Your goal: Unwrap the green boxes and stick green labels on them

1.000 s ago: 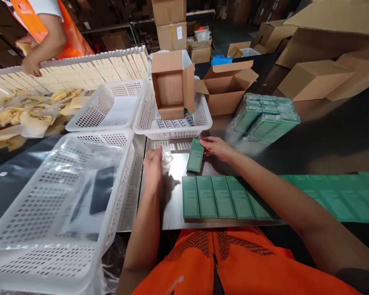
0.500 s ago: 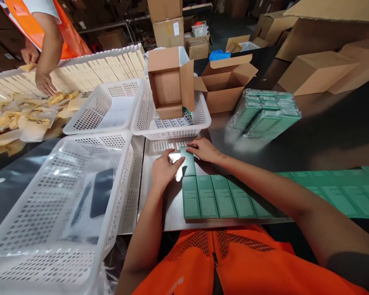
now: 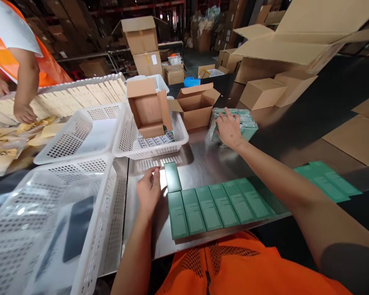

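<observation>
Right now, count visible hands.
4: left hand by green box, right hand at wrapped pack, co-worker's nearer hand by yellow bags, co-worker's other hand farther left.

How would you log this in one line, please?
right hand: on wrapped green boxes | left hand: beside single green box | box row: adjoining single green box

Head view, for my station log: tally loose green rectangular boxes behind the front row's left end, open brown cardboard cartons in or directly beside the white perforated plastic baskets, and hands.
Loose green rectangular box: 1
Open brown cardboard cartons: 2
Wearer's left hand and right hand: 2
Co-worker's hands: 2
Total: 7
</observation>
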Motion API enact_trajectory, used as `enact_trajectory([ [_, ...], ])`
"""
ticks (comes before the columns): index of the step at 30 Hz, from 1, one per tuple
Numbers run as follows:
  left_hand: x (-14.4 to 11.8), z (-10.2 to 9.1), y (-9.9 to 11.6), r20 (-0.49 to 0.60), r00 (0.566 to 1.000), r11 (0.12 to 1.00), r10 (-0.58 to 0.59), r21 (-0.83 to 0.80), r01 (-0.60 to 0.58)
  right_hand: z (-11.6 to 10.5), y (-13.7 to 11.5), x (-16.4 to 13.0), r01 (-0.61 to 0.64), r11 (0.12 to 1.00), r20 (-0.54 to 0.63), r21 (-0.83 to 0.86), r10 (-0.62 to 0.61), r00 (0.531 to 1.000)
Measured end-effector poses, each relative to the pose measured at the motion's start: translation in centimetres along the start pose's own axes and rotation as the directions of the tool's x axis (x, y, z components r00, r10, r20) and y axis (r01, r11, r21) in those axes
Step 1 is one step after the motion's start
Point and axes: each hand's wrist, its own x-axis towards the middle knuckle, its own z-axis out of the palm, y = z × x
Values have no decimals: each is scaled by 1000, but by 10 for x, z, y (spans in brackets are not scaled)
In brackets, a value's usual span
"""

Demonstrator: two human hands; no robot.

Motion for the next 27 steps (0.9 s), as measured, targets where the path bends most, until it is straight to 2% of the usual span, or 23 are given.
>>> enact_trajectory([
  [3,-2,1,2,-39,997,990,66,-121,-71,-5,0,-7,66,997,22,27,-67,998],
  [5,-2,1,5,-17,999,975,47,-216,-50,-15,-8,-22,102,993,14,52,-102,995],
  [6,-2,2,6,26,1000,960,16,-279,-8,-21,-15,-32,104,991,-14,81,-103,995],
  [8,-4,3,11,190,980,889,-58,-437,137,-31,-34,-57,84,972,-112,221,-60,992],
  [9,-5,4,13,295,952,823,-81,-519,231,-34,-47,-73,59,920,-187,388,16,982],
  [10,-7,5,16,390,917,737,-85,-595,321,-35,-61,-89,58,830,-215,555,75,974],
  [12,-11,8,20,478,874,534,-88,-718,447,-32,-90,-121,63,657,-140,751,65,988],
  [14,-14,11,24,437,886,361,-153,-810,462,-24,-115,-146,88,560,-35,824,-104,994],
  [16,-15,12,26,379,894,264,-240,-860,436,-14,-132,-160,158,518,3,841,-298,955],
  [19,-14,9,29,391,888,207,-243,-873,442,-7,-142,-159,285,507,19,813,-513,858],
  [21,-14,6,31,409,885,188,-222,-873,450,-8,-140,-153,338,502,8,796,-567,824],
  [24,-16,6,32,460,862,168,-210,-852,496,-8,-136,-149,397,502,-88,768,-532,842],
  [27,-18,8,31,540,826,194,-162,-803,563,-5,-133,-153,408,541,-184,735,-419,889],
])
